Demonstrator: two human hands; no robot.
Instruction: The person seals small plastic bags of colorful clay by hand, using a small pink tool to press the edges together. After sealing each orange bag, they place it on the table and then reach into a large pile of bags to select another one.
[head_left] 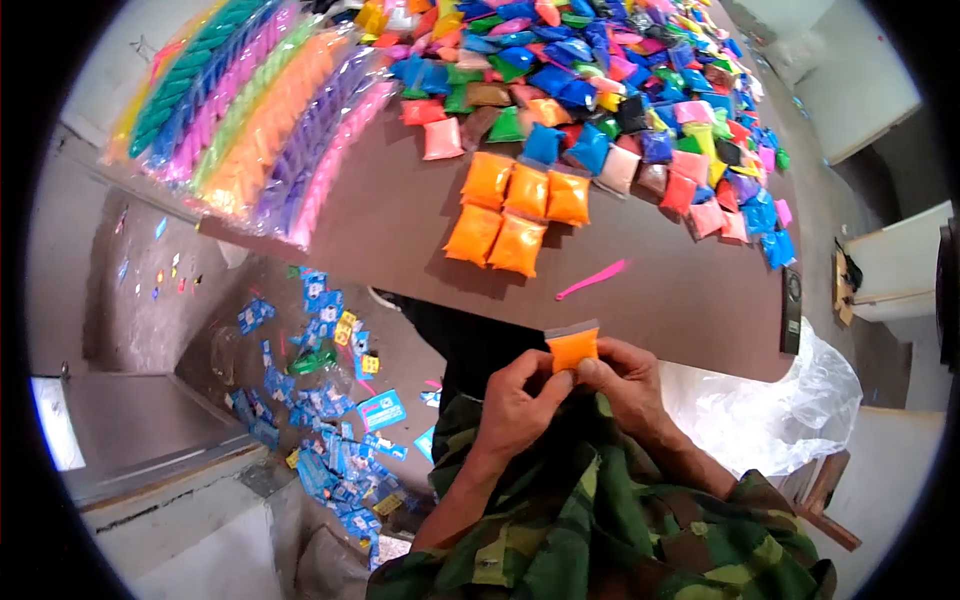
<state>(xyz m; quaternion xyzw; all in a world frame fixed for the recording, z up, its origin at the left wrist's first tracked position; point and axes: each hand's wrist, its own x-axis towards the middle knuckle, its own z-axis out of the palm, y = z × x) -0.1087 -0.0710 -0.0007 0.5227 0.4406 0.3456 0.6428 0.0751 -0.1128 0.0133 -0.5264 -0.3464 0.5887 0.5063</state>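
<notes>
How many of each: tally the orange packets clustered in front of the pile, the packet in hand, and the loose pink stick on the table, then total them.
Clustered orange packets: 5
Held orange packet: 1
Loose pink stick: 1
Total: 7

glossy plastic packet, smooth tabletop, matt cloth garment, crinkled plastic sheet

laid out on a brown table: coloured packets heaped at one o'clock, bagged twists at ten o'clock, five orange packets near the centre, a pink stick at five o'clock.
</notes>
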